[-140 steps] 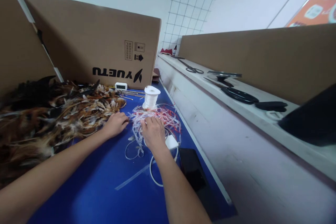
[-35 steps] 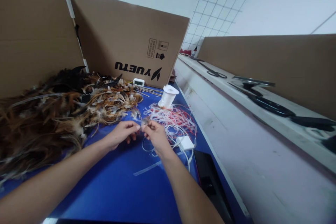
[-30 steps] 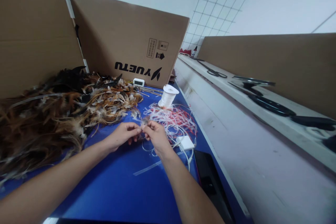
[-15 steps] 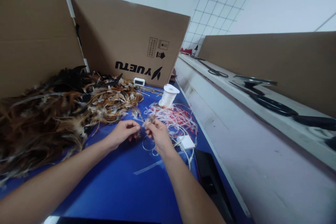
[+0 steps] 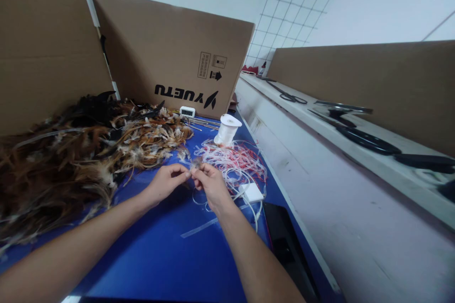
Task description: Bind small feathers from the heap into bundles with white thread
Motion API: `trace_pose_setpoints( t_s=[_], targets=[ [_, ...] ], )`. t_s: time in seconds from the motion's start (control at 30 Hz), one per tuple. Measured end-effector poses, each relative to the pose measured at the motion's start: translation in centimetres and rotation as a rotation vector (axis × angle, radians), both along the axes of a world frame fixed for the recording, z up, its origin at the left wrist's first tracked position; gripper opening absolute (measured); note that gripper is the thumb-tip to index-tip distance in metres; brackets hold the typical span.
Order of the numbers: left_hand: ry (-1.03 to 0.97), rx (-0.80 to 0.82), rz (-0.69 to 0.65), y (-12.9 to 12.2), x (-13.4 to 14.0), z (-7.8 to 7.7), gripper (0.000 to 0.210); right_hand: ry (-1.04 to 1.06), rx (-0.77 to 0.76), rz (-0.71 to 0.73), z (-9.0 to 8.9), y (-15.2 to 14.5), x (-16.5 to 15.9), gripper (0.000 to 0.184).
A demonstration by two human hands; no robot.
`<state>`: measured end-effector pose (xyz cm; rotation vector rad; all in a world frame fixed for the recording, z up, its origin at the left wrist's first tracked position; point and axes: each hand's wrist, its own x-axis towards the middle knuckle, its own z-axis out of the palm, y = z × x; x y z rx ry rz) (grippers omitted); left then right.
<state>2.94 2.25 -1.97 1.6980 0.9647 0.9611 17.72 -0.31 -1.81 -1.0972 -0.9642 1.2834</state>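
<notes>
My right hand is closed in a pinch on a small greyish-brown feather, whose fluffy part sticks up above the fingers. Close against it, my left hand has thumb and forefinger pressed together; what they hold, if anything, is too small to make out. The fingertips of both hands meet above the blue table. To the left lies a big heap of brown, black and cream feathers. Just beyond my right hand is a tangle of white and red ribbons.
A white spool stands behind the ribbons, with a small digital display and thin sticks nearby. A white adapter with cable and a black device lie right. Cardboard walls the back. Scissors rest on the ledge.
My two hands have come together, the right one moving left with the feather until the fingertips meet. The view has shifted slightly.
</notes>
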Motion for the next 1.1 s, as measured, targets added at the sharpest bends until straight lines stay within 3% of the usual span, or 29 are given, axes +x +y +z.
trace_pose_setpoints(
  t_s=[0.2, 0.57, 0.77, 0.9, 1.1],
  targets=[
    [-0.063, -0.113, 0.033, -0.19, 0.21, 0.24, 0.019, 0.014, 0.002, -0.008, 0.09, 0.08, 0.13, 0.016],
    [-0.130, -0.148, 0.068, 0.05, 0.24, -0.27, 0.021, -0.062, 0.011, -0.013, 0.14, 0.02, -0.23, 0.025],
    [-0.150, -0.171, 0.071, -0.01, 0.23, -0.37, 0.025, -0.042, 0.032, -0.043, 0.08, 0.06, -0.12, 0.020],
    [-0.112, -0.184, 0.066, -0.21, 0.30, 0.00, 0.024, -0.072, 0.074, -0.053, -0.23, 0.22, 0.09, 0.015],
    [-0.026, -0.139, 0.023, -0.05, 0.06, -0.06, 0.026, -0.140, 0.142, -0.083, -0.47, 0.40, 0.44, 0.023]
  ],
)
